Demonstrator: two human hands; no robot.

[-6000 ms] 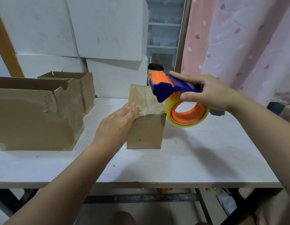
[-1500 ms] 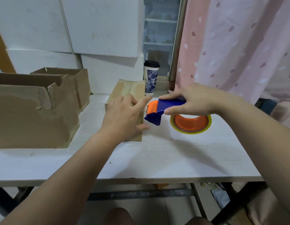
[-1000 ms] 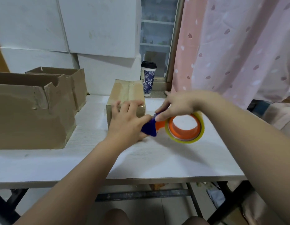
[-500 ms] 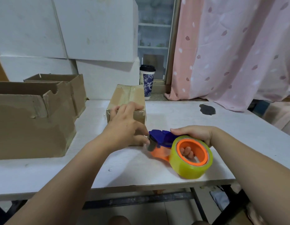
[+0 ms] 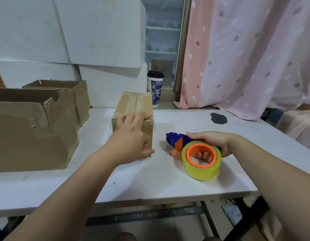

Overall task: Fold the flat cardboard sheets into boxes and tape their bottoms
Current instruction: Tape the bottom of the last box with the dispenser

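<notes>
Head view. The small box (image 5: 135, 106) stands on the table (image 5: 150, 185) about midway between its left and right edges, nearer the far edge, taped bottom facing up. The left hand (image 5: 131, 139) holds it: the grip is clamped over the near top edge, thumb against the near right corner. The right hand (image 5: 214, 141) has its grip closed round the handle of the tape dispenser (image 5: 176, 141), which rests on the table to the right of the box, apart from it. The fingers show through the core of the tape roll (image 5: 202, 168). A large open box (image 5: 30, 136) stands at the left edge.

Hazards:
- The tape end on the near face looks loose at its corner. Left unpressed, it may lift.
- The dispenser blade faces the left thumb. A careless slide could nick it.
</notes>
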